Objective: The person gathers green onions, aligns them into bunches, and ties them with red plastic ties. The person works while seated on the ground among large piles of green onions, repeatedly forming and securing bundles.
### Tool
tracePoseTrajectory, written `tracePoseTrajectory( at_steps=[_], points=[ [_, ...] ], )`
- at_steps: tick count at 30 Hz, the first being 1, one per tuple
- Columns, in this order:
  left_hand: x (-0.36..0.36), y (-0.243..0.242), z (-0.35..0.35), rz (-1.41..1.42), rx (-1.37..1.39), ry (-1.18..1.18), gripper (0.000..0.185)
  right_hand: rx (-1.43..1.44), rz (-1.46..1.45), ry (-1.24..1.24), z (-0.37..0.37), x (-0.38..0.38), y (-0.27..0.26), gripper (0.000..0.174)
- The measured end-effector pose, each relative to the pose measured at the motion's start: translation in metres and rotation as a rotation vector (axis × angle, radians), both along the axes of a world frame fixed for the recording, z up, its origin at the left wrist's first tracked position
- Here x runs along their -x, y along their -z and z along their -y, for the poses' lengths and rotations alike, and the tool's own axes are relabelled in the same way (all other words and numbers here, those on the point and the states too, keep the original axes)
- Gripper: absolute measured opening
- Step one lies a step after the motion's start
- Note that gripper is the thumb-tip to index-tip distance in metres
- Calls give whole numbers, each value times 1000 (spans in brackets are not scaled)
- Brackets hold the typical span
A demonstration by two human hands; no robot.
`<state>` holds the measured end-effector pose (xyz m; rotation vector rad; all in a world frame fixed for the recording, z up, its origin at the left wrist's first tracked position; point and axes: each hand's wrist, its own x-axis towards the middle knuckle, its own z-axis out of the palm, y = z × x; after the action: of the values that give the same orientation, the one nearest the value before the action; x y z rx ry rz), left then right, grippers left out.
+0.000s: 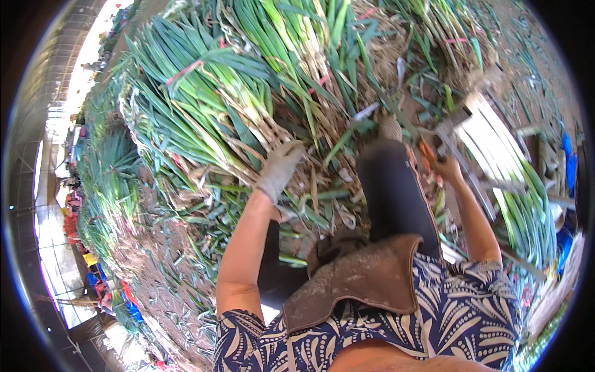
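Observation:
My left hand point(281, 168), in a pale work glove, is over the root ends of a large bundle of green onions point(204, 97) bound with a pink tie. Its fingertips point away from me, and their undersides are hidden. To the right of my knee, my bare right hand point(447, 168) is at some orange-red strips point(426, 153) beside a metal frame point(469, 172). Whether its curled fingers hold a strip cannot be made out. In that frame lies a bundle of cleaned green onions point(511, 176), white stems at the far end, leaves towards me.
More tied green onion bundles stand ahead point(302, 42) and at the far right point(458, 42). Leaf trimmings point(223, 209) litter the soil floor. A brown apron point(353, 283) covers my lap, and my dark-clad knee point(395, 186) rises between my hands. Further bundles point(111, 195) lie left.

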<state>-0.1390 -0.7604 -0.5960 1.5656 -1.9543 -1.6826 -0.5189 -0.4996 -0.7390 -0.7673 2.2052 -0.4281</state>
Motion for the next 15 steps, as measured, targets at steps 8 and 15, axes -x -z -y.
tracePoseTrajectory(
  at_steps=[8,15],
  points=[
    [148,3,142,210,3,159,51,155,259,-9,-21,0,102,61],
    [171,32,256,60,291,61,50,196,164,-14,-9,2,111,55]
  ],
)
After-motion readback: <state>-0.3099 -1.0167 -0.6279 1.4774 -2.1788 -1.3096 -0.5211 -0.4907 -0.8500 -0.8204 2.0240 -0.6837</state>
